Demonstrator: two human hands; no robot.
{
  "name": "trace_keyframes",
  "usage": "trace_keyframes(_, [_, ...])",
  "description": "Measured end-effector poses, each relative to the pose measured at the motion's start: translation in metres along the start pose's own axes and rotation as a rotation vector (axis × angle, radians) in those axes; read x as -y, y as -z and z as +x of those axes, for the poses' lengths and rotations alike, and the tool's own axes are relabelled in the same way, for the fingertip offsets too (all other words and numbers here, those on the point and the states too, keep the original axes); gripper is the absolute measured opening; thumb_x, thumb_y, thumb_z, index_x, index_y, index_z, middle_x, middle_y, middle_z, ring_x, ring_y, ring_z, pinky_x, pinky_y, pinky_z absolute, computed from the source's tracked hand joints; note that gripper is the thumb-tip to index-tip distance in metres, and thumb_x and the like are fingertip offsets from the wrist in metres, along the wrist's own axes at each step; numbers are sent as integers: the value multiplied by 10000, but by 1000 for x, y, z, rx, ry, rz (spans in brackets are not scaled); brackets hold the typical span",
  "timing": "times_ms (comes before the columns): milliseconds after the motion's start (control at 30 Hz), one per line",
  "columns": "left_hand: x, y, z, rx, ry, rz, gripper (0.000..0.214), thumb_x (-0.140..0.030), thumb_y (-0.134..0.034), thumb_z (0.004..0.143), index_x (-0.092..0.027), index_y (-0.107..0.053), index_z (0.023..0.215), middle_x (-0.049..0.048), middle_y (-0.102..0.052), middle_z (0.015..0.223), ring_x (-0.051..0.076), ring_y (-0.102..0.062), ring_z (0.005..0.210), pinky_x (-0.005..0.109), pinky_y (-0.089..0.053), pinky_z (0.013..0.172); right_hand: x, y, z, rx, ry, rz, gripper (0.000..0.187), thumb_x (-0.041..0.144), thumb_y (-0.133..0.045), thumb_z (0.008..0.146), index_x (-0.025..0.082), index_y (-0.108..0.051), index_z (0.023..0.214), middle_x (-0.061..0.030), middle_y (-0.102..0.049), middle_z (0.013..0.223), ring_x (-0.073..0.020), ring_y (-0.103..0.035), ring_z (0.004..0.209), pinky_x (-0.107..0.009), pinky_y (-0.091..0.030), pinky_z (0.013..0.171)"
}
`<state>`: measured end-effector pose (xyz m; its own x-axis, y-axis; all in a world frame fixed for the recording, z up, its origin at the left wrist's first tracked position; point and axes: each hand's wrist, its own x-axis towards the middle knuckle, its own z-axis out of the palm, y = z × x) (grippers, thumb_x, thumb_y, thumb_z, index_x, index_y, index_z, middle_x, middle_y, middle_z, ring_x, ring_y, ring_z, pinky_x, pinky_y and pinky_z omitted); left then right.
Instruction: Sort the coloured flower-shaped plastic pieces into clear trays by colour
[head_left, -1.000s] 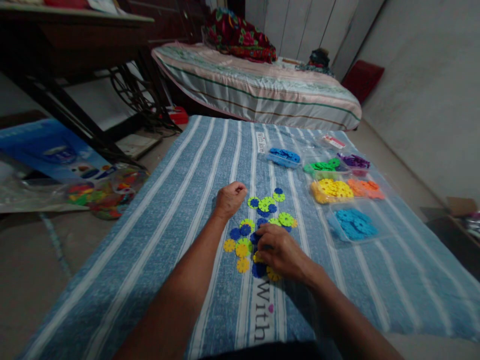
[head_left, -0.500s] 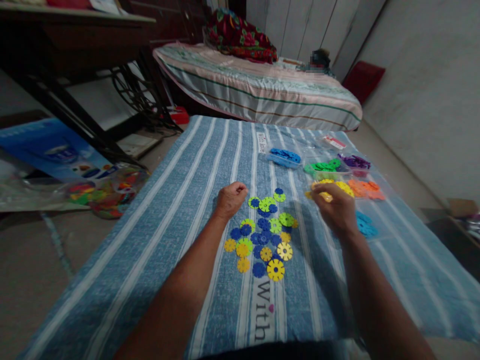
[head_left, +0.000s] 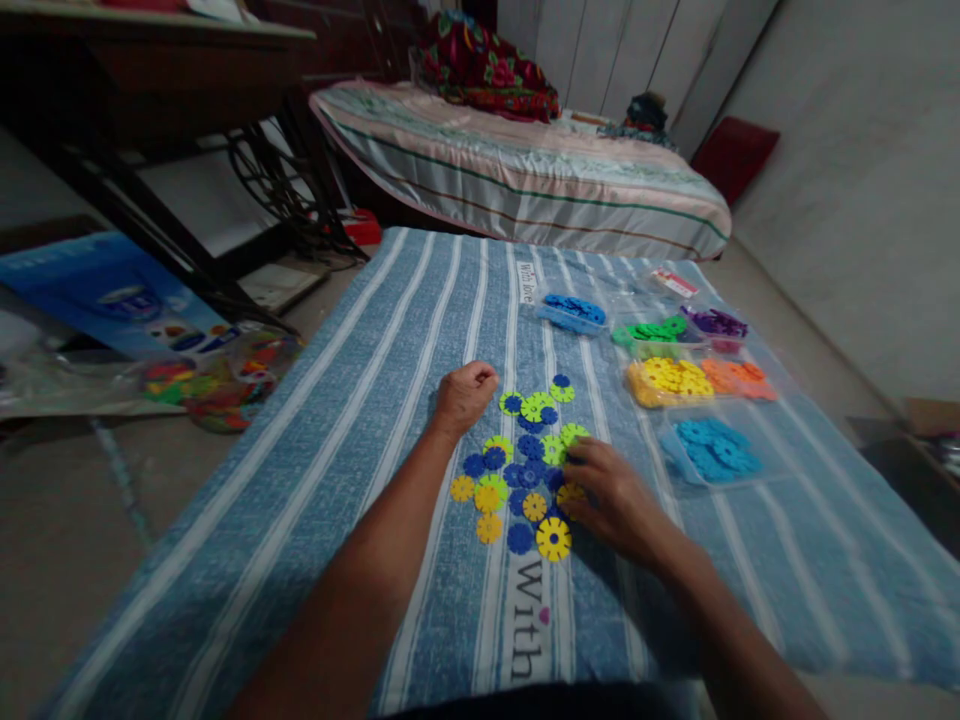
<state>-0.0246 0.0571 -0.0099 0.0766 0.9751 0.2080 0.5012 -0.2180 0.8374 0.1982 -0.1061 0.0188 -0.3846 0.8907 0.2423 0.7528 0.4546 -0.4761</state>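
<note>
A flat cluster of notched discs [head_left: 530, 447], dark blue, yellow-green and yellow, is lying on the middle of the cloth-covered desk [head_left: 345, 380], some overlapping. The step in hand seems to be setting or adjusting a piece at the cluster's right side, where the right hand [head_left: 611, 490] is reaching in over a partly covered yellow disc [head_left: 571, 496]. Its fingers are bending down onto the pieces; their tips are partly hidden, so I cannot tell whether they are parted or pinching one. The next move probably calls for a light touch that is not shifting neighbouring pieces, such as the larger yellow disc [head_left: 553, 539] just below.

At the upper left of the cluster, the left hand [head_left: 466, 395] is resting on the cloth, fingers curled in loosely, with no piece showing in it.

Farther right, light blue discs [head_left: 716, 450] are lying in a clear box [head_left: 676, 466]; behind it, yellow pieces [head_left: 671, 378] and orange pieces [head_left: 739, 378] are sitting side by side. A bed [head_left: 525, 185] is standing beyond the desk.
</note>
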Motion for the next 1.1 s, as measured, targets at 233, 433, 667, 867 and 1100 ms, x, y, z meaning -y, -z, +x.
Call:
trace_keyframes(233, [1,0,1,-2,2,-8,168,-342,-557,751,-206,-653,773,-4,-651,668,159,-634,671,246,-475,629,-1,0,-13,85,-59,-76,306,258,-693,816,191,-681,1114,-163,-585,1320,-347,-458,1323,-573,-438,1065])
trace_keyframes(433, [-1,0,0,2,9,-5,179,-344,-558,751,-198,-657,783,1,-662,683,162,-641,684,248,-479,636,-1,-3,-14,43,-76,-22,296,247,-713,796,181,-657,1080,-168,-575,1309,-344,-471,1306,-569,-428,1077])
trace_keyframes(667, [-4,2,0,10,0,9,194,-360,-547,748,-197,-650,776,0,-654,679,164,-636,688,255,-478,643,-2,3,-16,45,-139,175,73,168,-685,791,207,-652,843,-113,-610,1239,-296,-525,1250,-509,-457,1048])
trace_keyframes(867, [-3,1,0,11,1,7,189,-360,-547,744,-201,-647,770,-7,-641,660,164,-635,686,250,-478,639,4,25,-7,55,-168,277,80,189,-632,835,219,-636,761,-80,-668,1147,-248,-629,1109,-436,-523,938])
trace_keyframes(1100, [-3,1,1,6,9,8,181,-346,-551,745,-199,-652,775,-14,-639,656,157,-635,679,241,-477,633,-39,76,22,-622,-156,-195,117,301,-629,847,214,-636,769,-95,-710,951,-265,-668,964,-464,-519,898])
